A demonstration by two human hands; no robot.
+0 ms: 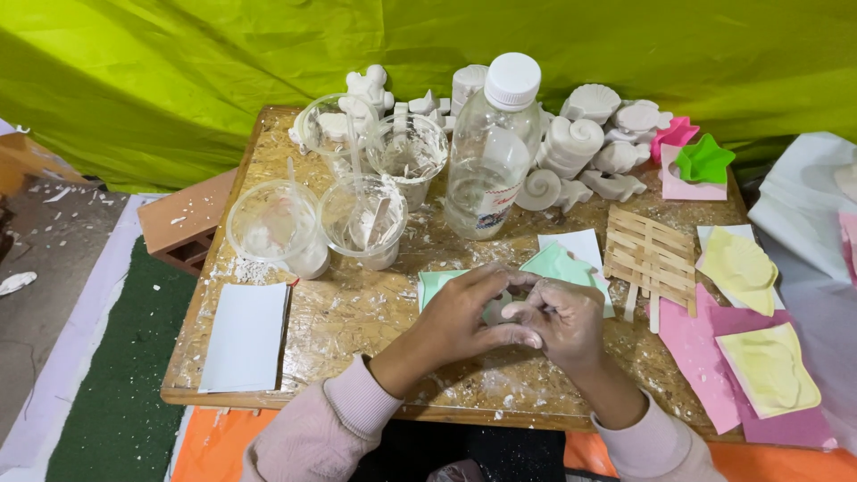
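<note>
Pressing together above the desk (pixel 357 312), the left hand (pixel 469 312) and right hand (pixel 562 321) are being closed, fingers (pixel 500 278) clamped, on a pale green mould (pixel 558 263) lying just before the plastic bottle (pixel 491 147).

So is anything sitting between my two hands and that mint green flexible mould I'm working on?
Nothing visible: the left hand and right hand already touch the mint green flexible mould, fingers meeting over its middle.
</note>
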